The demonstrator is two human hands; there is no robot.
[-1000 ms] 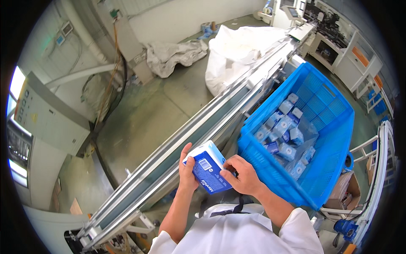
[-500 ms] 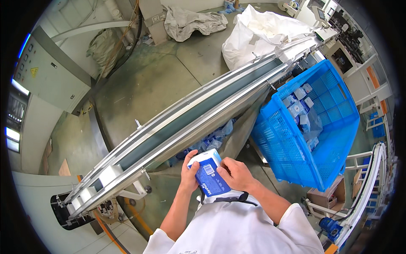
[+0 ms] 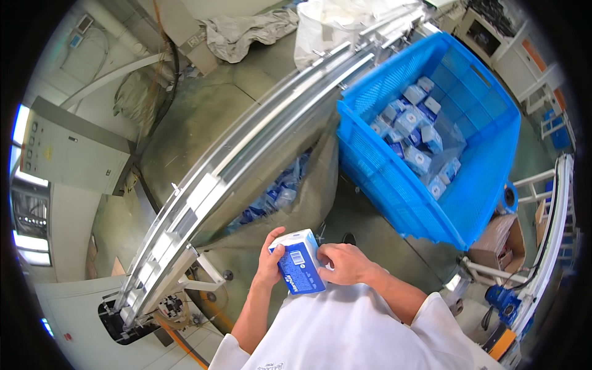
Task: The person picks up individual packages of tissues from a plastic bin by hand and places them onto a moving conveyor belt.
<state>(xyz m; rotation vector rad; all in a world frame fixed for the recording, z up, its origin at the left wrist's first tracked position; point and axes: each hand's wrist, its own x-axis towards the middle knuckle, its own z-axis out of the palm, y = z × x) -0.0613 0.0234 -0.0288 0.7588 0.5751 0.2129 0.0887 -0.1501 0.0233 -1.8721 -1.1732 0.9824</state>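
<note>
I hold a soft tissue pack [image 3: 298, 275], blue with a white end, in front of my white shirt. My left hand [image 3: 267, 265] grips its left side, with the thumb over the blue face. Against the pack's right edge, my right hand [image 3: 350, 264] is closed, its fingers curled and pinched at the wrapping. Whether a bit of film is between those fingertips is too small to tell. Several similar packs [image 3: 407, 121] lie loose in a big blue plastic crate [image 3: 394, 191] on my right.
A conveyor [image 3: 246, 145] runs diagonally from near left to far right, carrying white packs [image 3: 203, 192]. Under it, a grey sheet [image 3: 316, 188] holds crumpled blue film [image 3: 277, 192]. A control cabinet [image 3: 74, 148] stands left; a white sack [image 3: 327, 31] lies beyond the belt.
The view has turned toward the crate, showing more packs inside. My right hand's thumb has come off the pack's face and its fingers now curl at the edge. White packs have advanced along the conveyor.
</note>
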